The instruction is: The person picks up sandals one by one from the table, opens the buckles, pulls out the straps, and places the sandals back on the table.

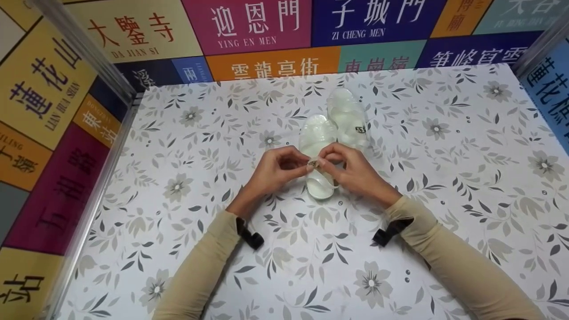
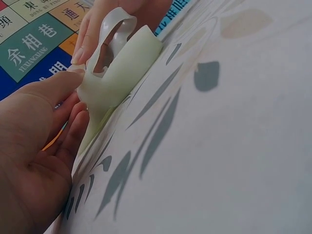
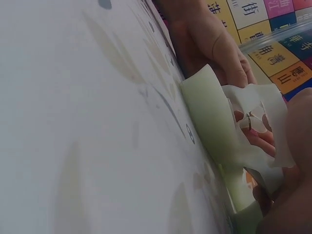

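Observation:
A pale, milky-green sandal [image 1: 321, 190] lies on the table, its toe pointing away from me. Both hands meet over its ankle strap [image 2: 116, 20]. With thumb and fingertips my left hand [image 1: 276, 171] pinches the strap at its small metal buckle [image 1: 314, 163]. From the other side, my right hand [image 1: 353, 170] pinches the strap close by, fingertips almost meeting the left ones. In the right wrist view a thin buckle pin [image 3: 249, 120] shows inside the strap loop, above the heel. The matching sandal [image 1: 343, 104] lies just beyond, to the right, with a dark emblem on its side.
The table [image 1: 275, 262] wears a white cover printed with grey flowers and leaves. Panels with coloured sign blocks [image 1: 258, 26] stand along its back and left sides; another blue panel [image 1: 546, 84] is at the right. Black straps [image 1: 251, 235] circle both wrists.

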The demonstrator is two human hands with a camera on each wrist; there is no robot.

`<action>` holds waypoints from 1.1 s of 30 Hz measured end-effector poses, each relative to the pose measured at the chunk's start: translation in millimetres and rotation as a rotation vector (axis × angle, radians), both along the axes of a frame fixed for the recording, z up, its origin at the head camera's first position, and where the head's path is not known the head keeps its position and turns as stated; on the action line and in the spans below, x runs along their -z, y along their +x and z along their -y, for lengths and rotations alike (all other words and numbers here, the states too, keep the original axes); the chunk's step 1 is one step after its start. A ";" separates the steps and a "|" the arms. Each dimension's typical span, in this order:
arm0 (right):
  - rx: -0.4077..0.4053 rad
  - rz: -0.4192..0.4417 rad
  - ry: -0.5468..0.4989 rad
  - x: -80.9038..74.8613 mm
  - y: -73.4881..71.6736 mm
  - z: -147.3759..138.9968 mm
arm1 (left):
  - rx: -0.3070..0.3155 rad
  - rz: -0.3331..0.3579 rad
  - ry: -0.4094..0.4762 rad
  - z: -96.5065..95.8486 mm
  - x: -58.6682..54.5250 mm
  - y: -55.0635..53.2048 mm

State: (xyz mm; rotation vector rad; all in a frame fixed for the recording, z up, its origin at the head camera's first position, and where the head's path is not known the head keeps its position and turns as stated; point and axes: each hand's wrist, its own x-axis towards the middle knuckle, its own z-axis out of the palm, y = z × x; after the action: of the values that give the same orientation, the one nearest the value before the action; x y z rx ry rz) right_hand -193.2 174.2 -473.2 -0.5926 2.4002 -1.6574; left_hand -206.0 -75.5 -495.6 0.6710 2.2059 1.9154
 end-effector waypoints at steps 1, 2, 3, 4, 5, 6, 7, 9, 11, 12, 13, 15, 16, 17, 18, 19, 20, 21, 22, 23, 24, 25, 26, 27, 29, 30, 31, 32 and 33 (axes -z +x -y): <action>0.001 -0.006 0.000 -0.1 0.0 0.2 | 0.003 -0.001 0.003 0.1 0.1 -0.2; 0.002 -0.012 0.003 -0.3 0.1 0.2 | 0.006 -0.003 0.006 0.2 0.3 -0.3; 0.002 -0.018 0.004 -0.6 0.4 0.3 | 0.011 -0.006 0.009 0.2 0.7 -0.7; 0.003 -0.020 0.005 -0.9 0.5 0.5 | 0.015 -0.009 0.013 0.2 0.9 -1.0; 0.004 -0.023 0.006 -1.1 0.4 0.7 | 0.018 -0.012 0.017 0.2 1.0 -1.4; 0.005 -0.024 0.007 -1.2 0.3 0.9 | 0.023 -0.015 0.020 0.3 1.2 -1.7; 0.006 -0.021 0.005 -1.2 0.3 0.9 | 0.023 -0.016 0.022 0.4 1.2 -1.8; 0.007 -0.006 -0.001 -1.0 0.2 0.8 | 0.025 -0.017 0.023 0.5 0.9 -2.1; 0.008 0.011 -0.005 -0.2 0.1 0.3 | 0.025 -0.014 0.019 0.6 0.5 -2.0; 0.007 0.019 -0.008 0.2 0.2 0.0 | 0.027 -0.011 0.018 0.7 0.2 -1.9; 0.007 0.026 -0.009 0.6 0.2 -0.3 | 0.028 -0.007 0.016 0.7 0.1 -1.9; 0.009 0.037 -0.011 0.9 0.4 -0.3 | 0.031 0.002 0.011 0.8 -0.2 -2.0; 0.011 0.040 -0.012 1.0 0.5 -0.1 | 0.032 0.006 0.008 0.9 -0.1 -2.1; 0.013 0.042 -0.011 0.9 0.6 0.1 | 0.033 0.010 0.005 1.0 -0.2 -2.2; 0.015 0.041 -0.013 1.0 0.6 0.5 | 0.034 0.014 0.003 1.1 -0.2 -2.3; 0.017 0.039 -0.016 0.9 0.6 0.9 | 0.035 0.016 -0.001 1.1 0.0 -2.6; 0.018 0.040 -0.018 0.8 0.5 1.4 | 0.035 0.017 -0.003 1.2 0.0 -2.7; 0.017 0.037 -0.018 0.7 0.6 1.9 | 0.034 0.017 -0.007 1.2 0.1 -2.8; 0.016 0.032 -0.018 0.8 0.4 2.4 | 0.034 0.015 -0.009 1.3 0.2 -2.8; 0.013 0.026 -0.018 1.0 0.0 2.9 | 0.035 0.012 -0.013 1.4 0.4 -2.8; 0.009 0.018 -0.017 1.1 -0.2 3.4 | 0.036 0.009 -0.014 1.4 0.6 -2.9; 0.004 0.010 -0.015 1.3 -0.5 3.7 | 0.036 0.004 -0.017 1.5 0.8 -2.9; 0.000 0.003 -0.011 1.5 -0.7 4.0 | 0.038 0.000 -0.020 1.6 0.6 -2.8; -0.005 -0.007 -0.007 1.9 -1.2 4.1 | 0.039 -0.001 -0.024 1.7 0.5 -2.6; -0.013 -0.015 -0.004 2.5 -1.7 4.1 | 0.043 -0.003 -0.028 1.5 0.2 -2.4; -0.014 -0.017 0.003 2.4 -1.6 3.9 | 0.046 -0.001 -0.028 1.4 0.1 -2.3; -0.014 -0.016 0.010 2.4 -1.4 3.6 | 0.048 0.002 -0.029 1.4 0.1 -2.3; -0.012 -0.011 0.016 2.2 -1.2 3.3 | 0.050 0.007 -0.026 1.2 0.0 -2.2; -0.009 -0.004 0.024 2.1 -0.9 2.9 | 0.052 0.012 -0.023 1.0 0.0 -2.3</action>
State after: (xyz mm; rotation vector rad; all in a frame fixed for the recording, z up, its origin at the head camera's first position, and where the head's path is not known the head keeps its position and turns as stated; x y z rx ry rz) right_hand -194.1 171.3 -475.3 -0.6031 2.4133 -1.6231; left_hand -208.3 -76.5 -495.6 0.7037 2.1775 1.8621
